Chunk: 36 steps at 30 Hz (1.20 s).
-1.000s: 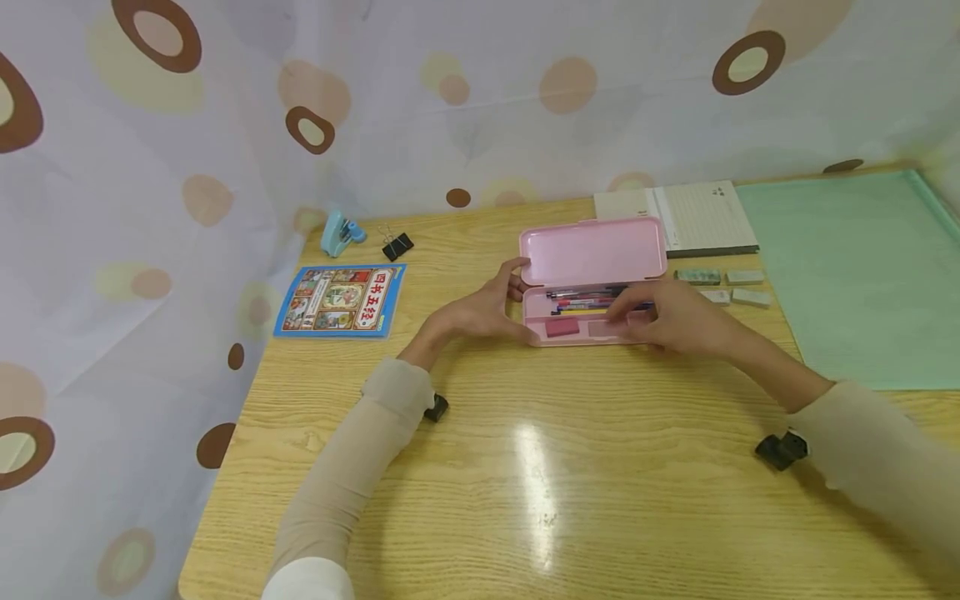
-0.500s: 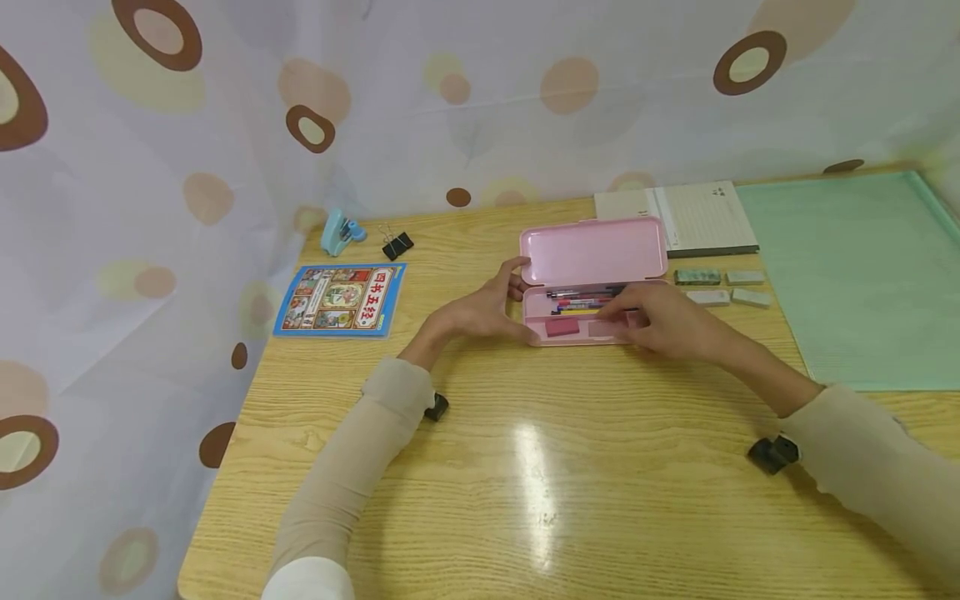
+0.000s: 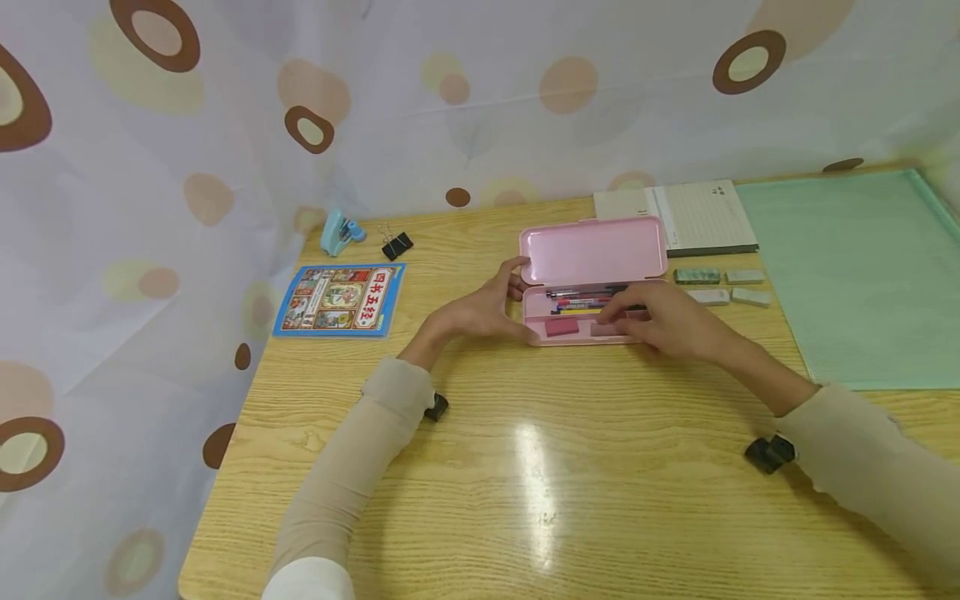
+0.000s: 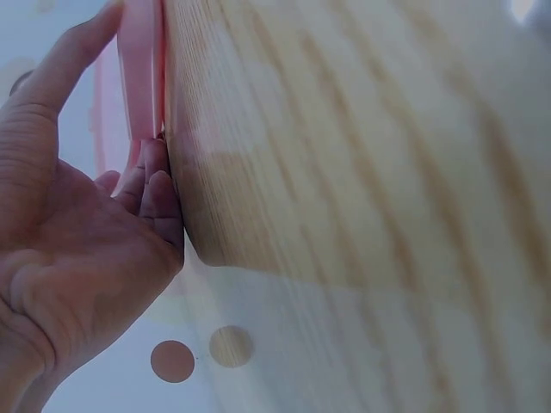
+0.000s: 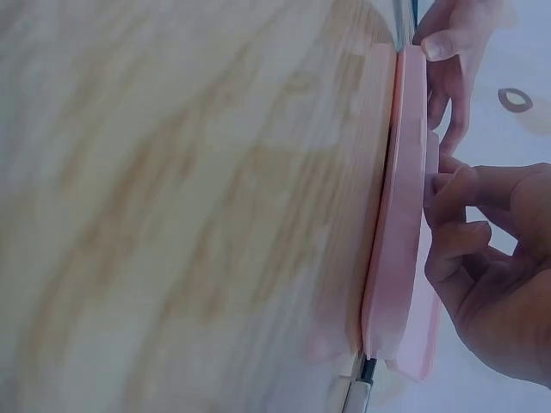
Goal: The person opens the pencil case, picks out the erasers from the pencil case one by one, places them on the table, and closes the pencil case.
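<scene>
A pink pencil case [image 3: 592, 252] lies open on the table, its lid folded back. My left hand [image 3: 486, 310] holds its left end, thumb at the front corner and fingers round the back. Several pens [image 3: 581, 302] lie in the rear compartment. In the front one a dark pink eraser [image 3: 562, 327] sits at the left. To its right is a dull pink block like an eraser [image 3: 603, 330], pinched by my right hand [image 3: 667, 321]. The right wrist view shows the right hand's curled fingers [image 5: 452, 194] at the case's rim, where the wall hides most of the block.
Right of the case lie several small eraser-like blocks [image 3: 708, 297], with a notebook [image 3: 708, 221] behind. A green mat [image 3: 877, 283] covers the right side. At the left are a blue booklet [image 3: 340, 301], a black binder clip [image 3: 397, 246] and a light blue hole punch [image 3: 341, 232].
My right hand has shifted slightly left over the front compartment and its fingers have closed on the dull pink block, which has tipped a little. The left hand has stayed on the case.
</scene>
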Tool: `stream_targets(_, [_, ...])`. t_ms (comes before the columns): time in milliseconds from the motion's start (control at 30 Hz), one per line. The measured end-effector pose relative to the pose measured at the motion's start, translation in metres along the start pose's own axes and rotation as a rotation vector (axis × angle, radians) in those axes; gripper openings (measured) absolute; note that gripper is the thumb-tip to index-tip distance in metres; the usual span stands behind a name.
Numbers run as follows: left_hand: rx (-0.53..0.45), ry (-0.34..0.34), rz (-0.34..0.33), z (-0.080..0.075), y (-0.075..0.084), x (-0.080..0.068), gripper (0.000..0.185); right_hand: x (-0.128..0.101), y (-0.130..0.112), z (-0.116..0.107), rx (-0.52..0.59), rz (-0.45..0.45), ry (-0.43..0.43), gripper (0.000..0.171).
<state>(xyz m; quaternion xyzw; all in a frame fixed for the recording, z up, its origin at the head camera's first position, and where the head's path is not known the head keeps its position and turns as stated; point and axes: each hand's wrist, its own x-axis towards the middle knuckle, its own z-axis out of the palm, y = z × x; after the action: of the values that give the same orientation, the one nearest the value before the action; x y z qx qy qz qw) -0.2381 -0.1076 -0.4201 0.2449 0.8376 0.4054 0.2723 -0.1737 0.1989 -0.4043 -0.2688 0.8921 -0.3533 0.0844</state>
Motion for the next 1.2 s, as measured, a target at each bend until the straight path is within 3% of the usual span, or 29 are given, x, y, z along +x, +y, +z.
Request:
stream_targets(300, [0.0,0.001,-0.003,0.0,0.0,0.001,0.122,0.002,0.002,0.001,-0.021,0.017,0.041,0.011])
stream_targets(500, [0.001,0.002,0.002,-0.001,-0.001,0.001,0.122,-0.006,0.0,-0.015,0.093,0.192,0.09,0.011])
stream_targets(667, [-0.005,0.002,0.006,-0.001,0.0,0.002,0.122,-0.017,0.008,-0.034,0.159,0.276,0.163,0.011])
stream_targets(867, [-0.001,0.001,0.006,0.001,0.001,0.004,0.123,-0.036,0.027,-0.05,0.12,0.344,0.184,0.026])
stream_targets(1200, [0.005,0.012,-0.004,0.002,-0.004,-0.001,0.122,-0.068,0.052,-0.062,0.053,0.415,0.141,0.024])
